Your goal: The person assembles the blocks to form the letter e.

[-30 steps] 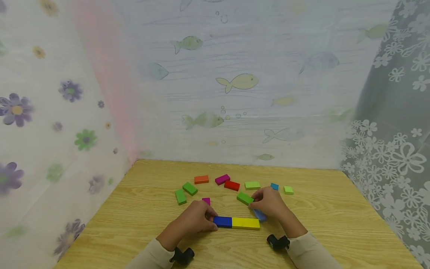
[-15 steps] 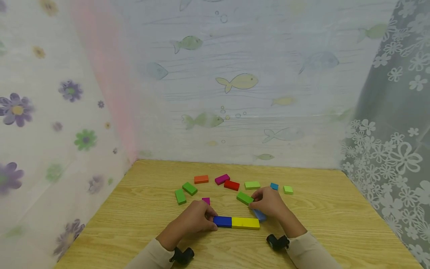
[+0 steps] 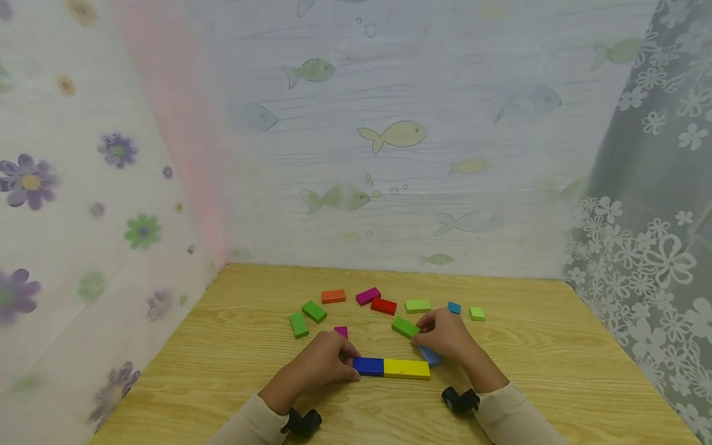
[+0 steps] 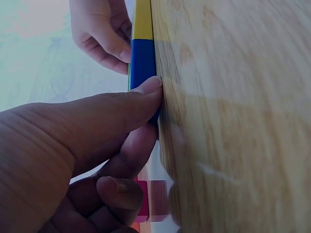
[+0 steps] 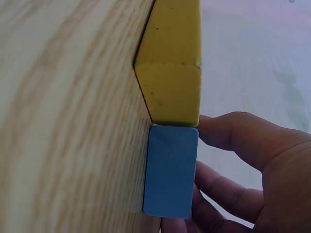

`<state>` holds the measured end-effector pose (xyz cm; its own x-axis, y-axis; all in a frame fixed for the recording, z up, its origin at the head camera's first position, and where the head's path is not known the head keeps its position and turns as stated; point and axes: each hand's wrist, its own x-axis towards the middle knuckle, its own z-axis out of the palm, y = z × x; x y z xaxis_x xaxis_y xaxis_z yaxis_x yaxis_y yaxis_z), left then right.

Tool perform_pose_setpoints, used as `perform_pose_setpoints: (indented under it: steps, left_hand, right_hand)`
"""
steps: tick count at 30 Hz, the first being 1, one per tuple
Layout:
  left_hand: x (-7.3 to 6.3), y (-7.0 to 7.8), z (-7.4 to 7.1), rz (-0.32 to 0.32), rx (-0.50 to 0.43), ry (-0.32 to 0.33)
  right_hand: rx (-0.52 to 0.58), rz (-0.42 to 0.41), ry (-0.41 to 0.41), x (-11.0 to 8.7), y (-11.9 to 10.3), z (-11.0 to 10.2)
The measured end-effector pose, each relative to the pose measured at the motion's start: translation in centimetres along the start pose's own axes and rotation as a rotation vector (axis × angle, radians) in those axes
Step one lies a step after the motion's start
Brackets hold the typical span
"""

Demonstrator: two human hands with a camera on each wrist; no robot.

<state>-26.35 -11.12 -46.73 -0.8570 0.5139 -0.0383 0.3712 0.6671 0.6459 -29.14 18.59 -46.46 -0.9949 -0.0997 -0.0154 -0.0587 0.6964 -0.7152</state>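
My left hand (image 3: 327, 360) pinches the outer end of a dark blue block (image 3: 369, 366), thumb in front and fingers behind. End to end with it on the right lies a longer yellow block (image 3: 406, 369). My right hand (image 3: 445, 334) pinches the right end of a green block (image 3: 405, 328) behind this row. A light blue block (image 3: 430, 356) lies slanted below that hand, partly hidden by it. In the right wrist view the light blue block (image 5: 171, 172) stands right at the yellow block's (image 5: 170, 87) end, with fingers behind it.
Loose blocks lie behind the hands on the wooden table (image 3: 222, 371): orange (image 3: 333, 296), red (image 3: 384, 306), light green (image 3: 418, 306), blue (image 3: 454, 308) and others. A magenta block (image 3: 342, 332) is close behind my left hand. Patterned curtains (image 3: 389, 185) enclose the table.
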Motion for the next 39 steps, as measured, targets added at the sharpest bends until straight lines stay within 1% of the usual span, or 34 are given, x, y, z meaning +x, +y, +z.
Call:
perform_pose_setpoints:
  steps: [5,7,11,14,19,24,31,39]
  left_hand:
    - [0.0,-0.1,-0.1,0.003,0.001,0.001]
    - [0.0,-0.2,-0.3,0.005,0.003,0.006]
    - [-0.1,-0.3,-0.4,0.007,-0.011,-0.005]
    - [-0.1,-0.2,-0.3,0.006,-0.019,-0.019]
    - [0.2,0.1,-0.4,0.021,-0.013,-0.011]
    - [0.2,0.3,-0.5,0.011,-0.013,-0.013]
    - [0.0,0.1,-0.3,-0.004,-0.024,-0.014]
    - [0.3,-0.1,-0.1,0.0,-0.024,-0.017]
  right_hand:
    - [0.023,-0.007,-0.005,0.0,0.1,-0.4]
    - [0.022,-0.003,0.002,0.1,0.3,-0.6]
    - [0.015,-0.006,0.029,0.0,0.7,-1.4]
    - [0.007,-0.039,0.047,0.2,0.9,-2.3]
    - [-0.024,-0.088,0.063,1.4,1.2,-4.0]
    - [-0.061,-0.11,0.033,2.9,1.2,-4.8]
    - [-0.11,-0.137,0.022,4.5,1.4,-4.6]
    - [-0.152,-0.144,-0.043,5.8,1.6,-4.4]
